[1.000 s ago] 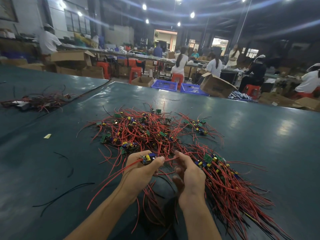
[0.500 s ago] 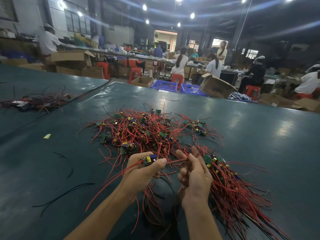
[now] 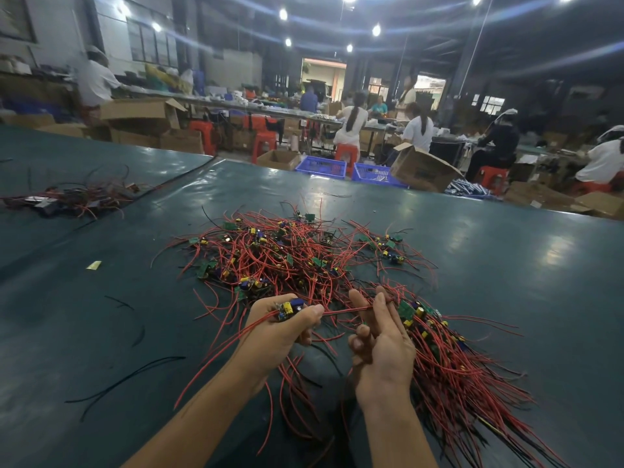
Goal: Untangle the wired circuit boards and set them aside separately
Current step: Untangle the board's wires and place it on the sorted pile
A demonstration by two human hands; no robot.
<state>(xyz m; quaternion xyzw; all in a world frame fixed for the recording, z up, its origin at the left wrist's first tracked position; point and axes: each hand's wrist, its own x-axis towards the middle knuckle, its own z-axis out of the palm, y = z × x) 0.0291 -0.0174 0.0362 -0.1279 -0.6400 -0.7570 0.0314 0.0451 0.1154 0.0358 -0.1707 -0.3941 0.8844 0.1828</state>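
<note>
- Wires in a small red-and-dark heap [image 3: 74, 197] lie far off to the left on the green table [image 3: 506, 265].
- Nearer, a yellow scrap [image 3: 94, 265] and a few loose black wires [image 3: 135, 376] rest on the bare surface.
- The left hand [image 3: 283, 329] grips a small circuit board [image 3: 290, 307], thumb across it, with its yellow and blue parts showing above the fingers.
- A red wire [image 3: 344, 310] runs taut from that board to the other hand.
- The right hand [image 3: 381, 342], apart from the left, raises two fingers and seems to pinch the wire's end, though the exact grip is hard to see.
- Beyond both hands sits the tangled pile [image 3: 287, 255] of boards and red leads.
- Just right of the right hand lies a combed-out bunch [image 3: 456, 359], its leads fanning toward the near edge.
</note>
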